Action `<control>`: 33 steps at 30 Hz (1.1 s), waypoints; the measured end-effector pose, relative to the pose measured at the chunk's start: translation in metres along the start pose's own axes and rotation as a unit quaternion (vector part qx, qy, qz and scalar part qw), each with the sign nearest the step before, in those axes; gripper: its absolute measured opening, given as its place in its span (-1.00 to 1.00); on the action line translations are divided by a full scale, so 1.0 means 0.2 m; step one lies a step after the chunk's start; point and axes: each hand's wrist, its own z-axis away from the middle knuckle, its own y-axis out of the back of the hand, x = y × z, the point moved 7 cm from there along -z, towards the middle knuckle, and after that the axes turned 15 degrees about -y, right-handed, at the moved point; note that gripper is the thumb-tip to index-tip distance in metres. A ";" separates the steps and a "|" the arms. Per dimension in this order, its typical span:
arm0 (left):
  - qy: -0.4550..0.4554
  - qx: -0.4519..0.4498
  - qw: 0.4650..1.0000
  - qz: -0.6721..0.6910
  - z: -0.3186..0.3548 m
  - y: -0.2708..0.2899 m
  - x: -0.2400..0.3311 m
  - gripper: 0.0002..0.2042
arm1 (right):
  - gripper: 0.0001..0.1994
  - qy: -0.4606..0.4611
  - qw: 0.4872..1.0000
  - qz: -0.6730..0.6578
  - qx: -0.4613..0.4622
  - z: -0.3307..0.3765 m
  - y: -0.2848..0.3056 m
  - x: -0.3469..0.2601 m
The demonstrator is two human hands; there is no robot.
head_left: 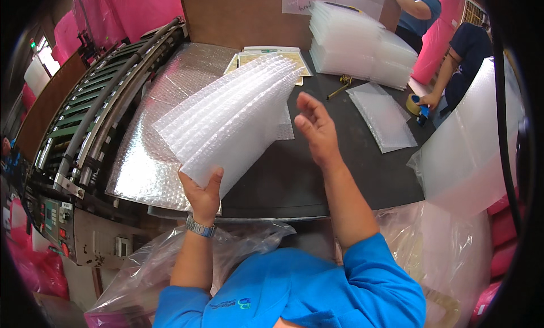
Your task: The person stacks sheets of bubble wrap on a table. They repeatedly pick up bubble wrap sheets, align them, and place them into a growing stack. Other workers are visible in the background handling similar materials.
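Note:
My left hand grips the near end of a stack of bubble wrap bags, thumb on the near face and fingers mostly hidden behind. The stack stands tilted above the dark tabletop, its layers fanned apart along the upper edge. My right hand is raised to the right of the stack, apart from it, with nothing in it and the thumb and fingers spread. Under and behind the stack lies a silvery bubble sheet. A few flat bubble wrap bags rest on the table at the right.
A tall pile of bubble wrap bags stands at the back right, beside a yellow tape measure. Papers lie at the back. A roller conveyor runs along the left. At the right, a co-worker's hand holds a tape dispenser.

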 end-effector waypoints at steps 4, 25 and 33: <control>0.021 -0.008 0.998 0.065 0.00 -0.01 0.01 -0.36 | -0.33 -0.031 0.998 -0.057 0.005 -0.10 0.05 -0.05; 0.177 0.079 0.964 0.184 0.10 0.03 -0.29 -0.69 | -0.26 -0.176 0.968 -0.132 -0.118 0.06 0.11 0.27; 0.270 0.111 0.897 0.333 0.09 0.05 -0.18 -0.60 | -0.35 -0.194 0.977 -0.093 0.007 0.10 0.47 0.40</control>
